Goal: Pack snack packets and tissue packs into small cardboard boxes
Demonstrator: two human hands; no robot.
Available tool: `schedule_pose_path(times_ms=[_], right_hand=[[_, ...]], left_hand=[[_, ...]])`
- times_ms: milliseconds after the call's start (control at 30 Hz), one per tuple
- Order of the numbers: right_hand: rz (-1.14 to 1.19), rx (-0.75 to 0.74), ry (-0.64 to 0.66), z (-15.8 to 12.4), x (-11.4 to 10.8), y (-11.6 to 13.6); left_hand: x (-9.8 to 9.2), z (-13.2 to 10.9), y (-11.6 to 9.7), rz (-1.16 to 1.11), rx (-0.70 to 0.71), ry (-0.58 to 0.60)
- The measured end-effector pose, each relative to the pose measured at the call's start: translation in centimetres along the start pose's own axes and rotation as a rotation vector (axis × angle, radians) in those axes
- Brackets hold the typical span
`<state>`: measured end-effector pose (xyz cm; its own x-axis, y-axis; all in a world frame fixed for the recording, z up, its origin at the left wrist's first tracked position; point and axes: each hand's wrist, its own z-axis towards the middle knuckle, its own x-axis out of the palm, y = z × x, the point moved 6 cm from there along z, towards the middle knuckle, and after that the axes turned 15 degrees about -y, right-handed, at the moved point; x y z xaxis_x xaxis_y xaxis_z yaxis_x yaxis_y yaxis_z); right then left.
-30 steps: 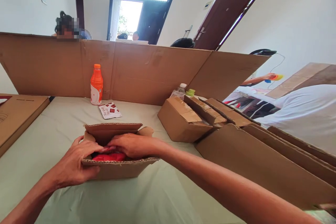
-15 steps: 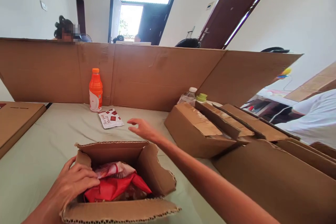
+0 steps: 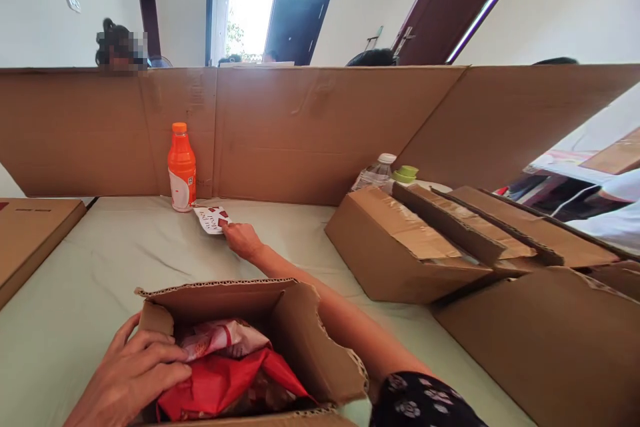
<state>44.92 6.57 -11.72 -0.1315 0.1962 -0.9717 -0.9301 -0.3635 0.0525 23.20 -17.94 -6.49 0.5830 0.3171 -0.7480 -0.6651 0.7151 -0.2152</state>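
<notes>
My right hand [image 3: 242, 240] reaches forward, its fingers pinched on the near right corner of a white packet [image 3: 211, 219] with dark red squares and the words "Super Meat". The packet lies in front of an orange bottle [image 3: 182, 170] that stands upright. My left hand [image 3: 143, 363] is closed over the left wall of an open cardboard box [image 3: 295, 333], fingers inside and touching a red bag [image 3: 215, 380]. Beside that bag in the box is a crumpled pink and white package [image 3: 225, 337]. What lies beneath them is hidden.
A long cardboard panel [image 3: 320, 133] stands across the back. More cardboard boxes [image 3: 385, 247] are on the right, with a clear bottle [image 3: 377, 172] and a green lidded item [image 3: 406, 173] behind them. A flat carton [image 3: 35, 233] lies at left. A person's head [image 3: 117, 47] shows beyond the panel.
My right hand has moved left onto the packet and taken hold of its corner; the packet's near edge is tipped slightly up. The left hand stays on the box. The view has shifted a little.
</notes>
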Motion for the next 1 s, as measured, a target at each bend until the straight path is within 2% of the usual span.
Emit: schedule_pose_path(times_ms=[67,133,267,367,467,500,567,700,867,1000], right_hand=[[0.080,0.133,-0.074,-1.6,-1.6,-1.6],[0.189,0.258,-0.143,-4.4,-3.1,-3.4],[0.451,0.406,-0.194,-13.5,-5.6,-6.6],[0.648,0.455,-0.192,-20.9,-7.5,-8.2],[0.953,0.520,-0.147,-25.1,-8.8,-8.7],[1.014,0.529,-0.110,-25.6,-9.1,-8.6],[0.994,0.498,-0.015,-25.2,-9.5,-8.0],[0.841,0.329,0.113,-22.2,-11.1,-6.0],[0.399,0.254,0.112,-20.3,-13.4,-4.3],[0.234,0.247,0.127,-19.2,-13.2,-3.2]], left_hand=[[-0.3,0.3,0.0,-0.022,-0.007,0.007],[-0.6,0.7,-0.3,-0.066,-0.010,0.031],[-1.5,1.5,-1.4,-0.192,-0.049,0.122],[-2.2,2.2,-1.8,-0.245,-0.053,0.135],[-2.6,2.8,-1.9,-0.274,-0.016,0.122],[-2.6,2.8,-1.8,-0.275,-0.007,0.117],[-2.5,2.9,-1.6,-0.265,0.002,0.104],[-2.4,2.6,-1.2,-0.245,-0.011,0.070],[-2.5,2.5,-1.4,-0.247,-0.013,0.087],[-2.6,2.5,-1.3,-0.250,0.004,0.078]])
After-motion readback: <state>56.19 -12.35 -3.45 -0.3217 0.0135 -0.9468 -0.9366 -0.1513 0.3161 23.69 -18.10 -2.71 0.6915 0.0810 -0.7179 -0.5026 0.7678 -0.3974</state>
